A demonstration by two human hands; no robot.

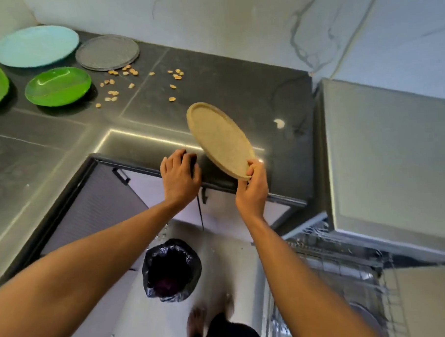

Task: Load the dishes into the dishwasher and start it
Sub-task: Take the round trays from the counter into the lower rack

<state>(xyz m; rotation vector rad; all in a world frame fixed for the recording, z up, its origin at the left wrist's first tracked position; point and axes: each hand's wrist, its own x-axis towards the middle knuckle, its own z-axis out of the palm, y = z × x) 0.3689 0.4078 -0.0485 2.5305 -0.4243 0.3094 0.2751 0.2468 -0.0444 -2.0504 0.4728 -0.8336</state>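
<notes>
Waiting on the dark surface point(212, 74) at left, not yet loaded: green plates point(58, 86), a teal plate point(36, 46) and a grey plate point(107, 52), with scattered crumbs point(125, 70) beside them. At the front edge, left hand point(179, 175) curled over something dark, whether gripping or resting impossible to tell. Just right of it, right hand point(252, 185) pinching the lower rim of a bare tan plate point(220, 140), tilted, lined bin point(172, 270) on the floor below. Likely mid-carry after clearing; next, swing right and down, then slot it upright between tines of the open dishwasher rack point(343, 262).

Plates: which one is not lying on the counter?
The tan plate, held tilted by the right hand; the blue plate, grey plate and two green plates lie flat.
</notes>
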